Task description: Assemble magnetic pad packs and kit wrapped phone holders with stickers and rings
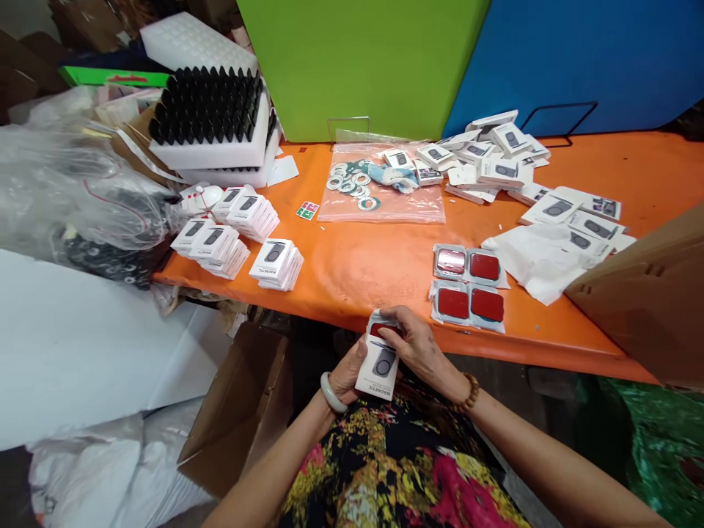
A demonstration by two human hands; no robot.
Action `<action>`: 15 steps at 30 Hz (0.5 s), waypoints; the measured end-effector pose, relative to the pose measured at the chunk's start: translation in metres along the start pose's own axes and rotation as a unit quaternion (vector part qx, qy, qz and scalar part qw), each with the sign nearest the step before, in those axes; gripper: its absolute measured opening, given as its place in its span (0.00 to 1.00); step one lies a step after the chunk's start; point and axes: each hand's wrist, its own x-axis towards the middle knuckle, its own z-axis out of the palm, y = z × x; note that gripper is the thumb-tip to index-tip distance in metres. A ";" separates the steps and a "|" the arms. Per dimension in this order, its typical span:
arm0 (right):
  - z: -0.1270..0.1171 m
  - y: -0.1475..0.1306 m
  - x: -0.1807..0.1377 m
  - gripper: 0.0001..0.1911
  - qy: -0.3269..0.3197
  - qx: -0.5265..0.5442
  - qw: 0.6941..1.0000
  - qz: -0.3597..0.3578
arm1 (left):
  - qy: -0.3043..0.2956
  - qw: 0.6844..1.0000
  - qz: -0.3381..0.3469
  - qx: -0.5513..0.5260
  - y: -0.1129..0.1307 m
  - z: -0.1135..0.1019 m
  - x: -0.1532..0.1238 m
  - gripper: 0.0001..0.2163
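Observation:
Close to my body, my left hand (346,372) grips a small white box (379,367) printed MAGNETIC, with a grey holder pictured on it. My right hand (415,345) closes its fingers on a red pad in clear wrapping (382,328) at the box's open top end. Both hands hover just below the front edge of the orange table (385,257). Several more wrapped red pads (468,282) lie on the table just right of my hands.
Stacks of the same white boxes (236,235) sit at the table's left, and a loose heap of them (495,158) at the back right. A clear bag of rings (379,183) lies mid-table. Foam trays with black parts (209,117) stand back left. Brown cartons (242,411) sit below.

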 end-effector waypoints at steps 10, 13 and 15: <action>0.001 -0.001 -0.038 0.10 -0.152 -0.031 0.986 -0.061 | 0.023 0.992 0.032 0.117 -0.002 -0.008 -0.023 0.26; -0.002 0.001 -0.038 0.13 -0.142 0.014 0.989 -0.044 | 0.086 0.982 0.090 0.143 0.004 -0.006 -0.032 0.26; -0.003 -0.001 -0.037 0.13 -0.106 0.027 0.993 -0.045 | 0.111 0.973 0.127 0.159 0.006 -0.003 -0.037 0.26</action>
